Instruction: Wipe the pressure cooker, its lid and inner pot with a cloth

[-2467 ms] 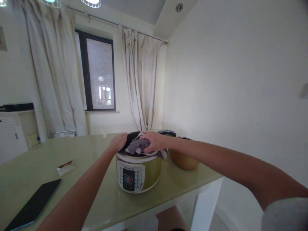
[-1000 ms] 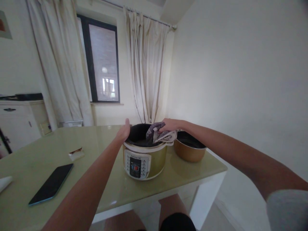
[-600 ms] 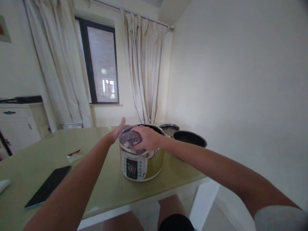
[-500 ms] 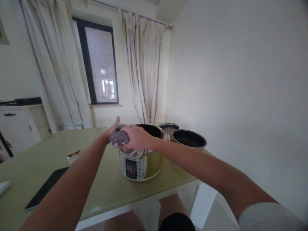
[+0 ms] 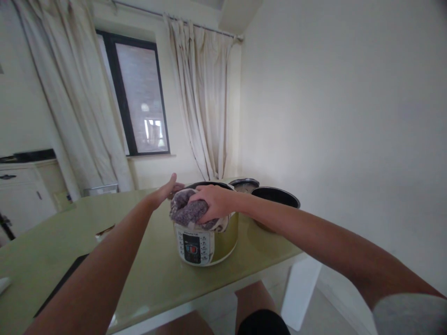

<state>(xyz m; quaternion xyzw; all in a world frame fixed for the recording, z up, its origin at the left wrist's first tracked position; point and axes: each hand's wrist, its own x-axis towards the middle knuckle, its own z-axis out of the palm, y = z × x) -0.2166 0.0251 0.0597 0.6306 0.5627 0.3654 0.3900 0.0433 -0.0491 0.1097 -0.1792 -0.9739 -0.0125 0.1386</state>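
Left hand [image 5: 164,191] opens, thumb up, at the electric cooker's [image 5: 225,242] left; right hand [image 5: 218,203] curls over its front.

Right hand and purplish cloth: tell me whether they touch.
Touching. The head view shows the right hand gripping the cloth at the front of the cooker, no gap between them.
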